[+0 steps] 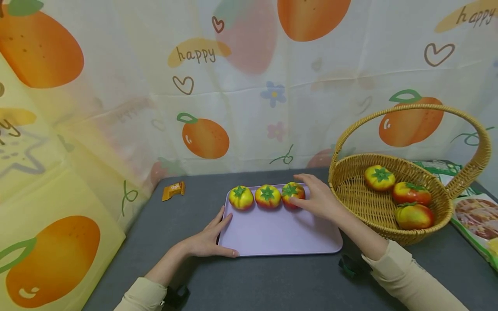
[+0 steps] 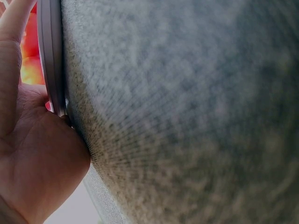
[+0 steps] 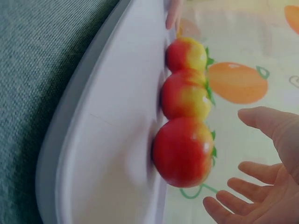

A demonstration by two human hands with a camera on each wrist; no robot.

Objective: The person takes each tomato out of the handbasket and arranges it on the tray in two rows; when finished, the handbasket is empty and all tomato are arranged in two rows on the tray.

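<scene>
Three red-and-yellow toy tomatoes with green leafy tops, a left one (image 1: 241, 198), a middle one (image 1: 268, 196) and a right one (image 1: 293, 195), sit in a row along the far side of a lilac tray (image 1: 272, 233). My right hand (image 1: 317, 199) hovers over the right tomato; in the right wrist view its spread fingers (image 3: 250, 190) are apart from the fruit. At the tray's near left corner, my left hand (image 1: 208, 238) rests against the rim with fingers extended along the left side and thumb at the front edge. The left palm (image 2: 42, 158) lies beside the rim.
To the right stands a wicker basket (image 1: 352, 207) with a tall handle, holding three more tomatoes (image 1: 412, 193). Printed food packages (image 1: 476, 214) lie behind and beside it. A small orange wrapped snack (image 1: 173, 190) is at the back left of the grey table (image 1: 249, 280). A fruit-print cloth (image 1: 241, 103) hangs behind.
</scene>
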